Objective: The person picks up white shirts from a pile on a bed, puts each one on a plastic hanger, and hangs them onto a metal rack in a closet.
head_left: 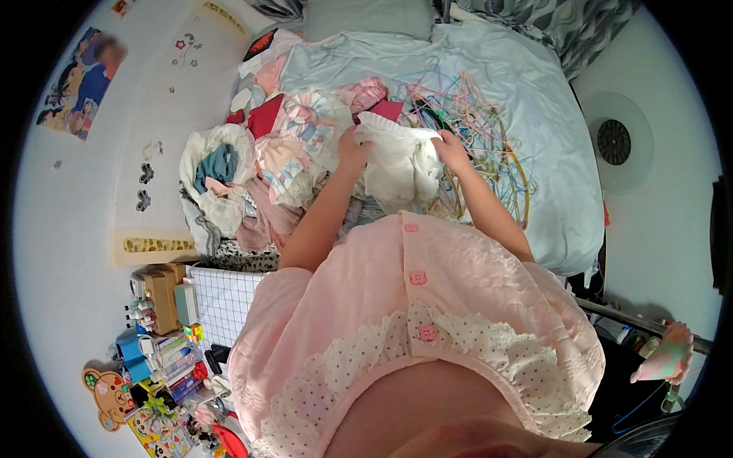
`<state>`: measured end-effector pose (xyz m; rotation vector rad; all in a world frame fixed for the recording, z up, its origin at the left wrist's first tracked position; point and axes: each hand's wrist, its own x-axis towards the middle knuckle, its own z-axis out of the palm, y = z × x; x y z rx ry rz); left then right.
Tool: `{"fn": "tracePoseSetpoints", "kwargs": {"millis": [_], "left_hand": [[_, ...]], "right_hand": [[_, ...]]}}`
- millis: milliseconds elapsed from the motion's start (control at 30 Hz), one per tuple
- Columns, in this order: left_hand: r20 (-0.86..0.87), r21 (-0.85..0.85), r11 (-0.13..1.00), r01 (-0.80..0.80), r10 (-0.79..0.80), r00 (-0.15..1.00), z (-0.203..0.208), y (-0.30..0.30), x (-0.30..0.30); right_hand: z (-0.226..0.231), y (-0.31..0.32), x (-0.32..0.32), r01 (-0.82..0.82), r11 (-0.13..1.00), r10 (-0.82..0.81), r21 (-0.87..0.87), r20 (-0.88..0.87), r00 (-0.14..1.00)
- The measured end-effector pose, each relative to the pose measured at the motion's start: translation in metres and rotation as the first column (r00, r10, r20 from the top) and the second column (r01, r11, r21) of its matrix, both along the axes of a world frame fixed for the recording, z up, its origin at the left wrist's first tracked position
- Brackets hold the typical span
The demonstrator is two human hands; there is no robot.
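Both hands hold up a white garment [393, 164] with a gathered elastic waistband, perhaps shorts. My left hand [353, 150] is closed on the left end of its waistband, and my right hand [453, 152] pinches the right end. The cloth hangs down between them, creased, over the bed. Left of it lies a heap of clothes, with a ruffled pastel garment [298, 141] and a red piece [265, 114]. Beyond the white garment is a pink bundle [364, 94]. A tangle of coloured clothes hangers [496, 126] spreads to the right of my right hand.
The bed has a pale blue sheet [553, 168] and a grey pillow [370, 17]. At the heap's left edge sits a white bag [191, 156] with blue cloth inside. A white gridded surface [221, 294] stands at lower left, beside books [177, 365] and small items.
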<state>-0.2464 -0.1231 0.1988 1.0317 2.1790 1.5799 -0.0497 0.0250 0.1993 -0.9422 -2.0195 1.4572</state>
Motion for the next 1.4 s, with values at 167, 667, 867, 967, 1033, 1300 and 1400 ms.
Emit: {"fn": "tracePoseSetpoints", "kwargs": {"millis": [167,667,867,967,1033,1300,1400], "left_hand": [[0.056,-0.047,0.927,0.372,-0.369,0.928,0.026,0.012,0.046],[0.815,0.390,0.842,0.373,-0.504,0.285,0.104,0.011,0.043],[0.760,0.273,0.860,0.432,-0.468,0.451,0.097,0.010,0.042],[0.710,0.239,0.813,0.531,-0.520,0.476,0.097,0.010,0.046],[0.442,0.248,0.694,0.676,-0.702,0.558,0.094,0.009,0.055],[0.090,-0.194,0.815,0.547,-0.540,0.837,0.083,0.010,0.046],[-0.150,-0.162,0.822,0.546,-0.567,0.810,0.074,0.012,0.057]], "right_hand": [[0.047,-0.015,-0.013,0.091,0.937,-0.140,-0.336,-0.126,0.982],[0.063,-0.025,-0.007,-0.180,0.940,0.106,-0.291,-0.254,0.961],[0.068,-0.052,-0.002,-0.030,0.878,0.133,0.479,-0.184,0.974],[0.069,-0.056,-0.001,-0.094,0.872,0.222,0.480,-0.215,0.951],[0.054,-0.046,-0.003,-0.040,0.948,0.141,0.316,-0.304,0.942],[0.063,-0.042,-0.002,0.059,0.990,-0.034,0.127,-0.190,0.981],[0.055,-0.039,-0.006,0.002,0.999,0.007,0.044,-0.204,0.979]]}}
